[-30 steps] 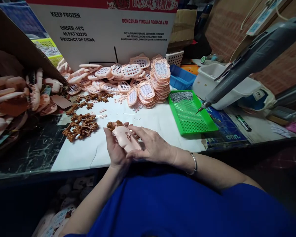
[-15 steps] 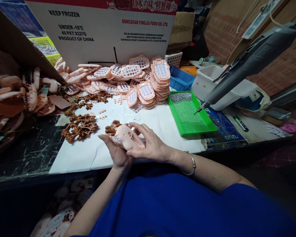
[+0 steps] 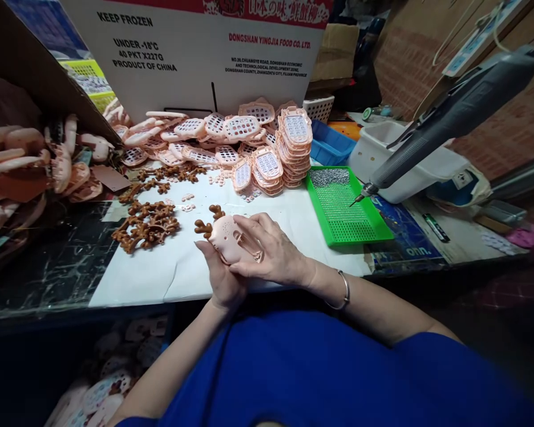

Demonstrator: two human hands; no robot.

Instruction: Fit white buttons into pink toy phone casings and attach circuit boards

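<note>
Between my two hands is a pale pink plastic toy casing, its back side with small holes and a slot facing up. Brown antler-shaped pieces stick out from its far left end. My left hand is closed on the casing from below and the left, thumb along its near edge. My right hand grips its right side, with fingers over the top and the thumb along the near edge. To the left, a heap of brown antler parts lies on the white work surface.
Pink keypad casings lie piled and stacked along the back, before a white carton. A green tray with small metal screws is at right, under a hanging electric screwdriver. More pink casings fill a box at left.
The casing has turned slightly in my hands, and both antler pieces now stand out clearly from its end. My right fingers lie farther over its top. The view shifted slightly.
</note>
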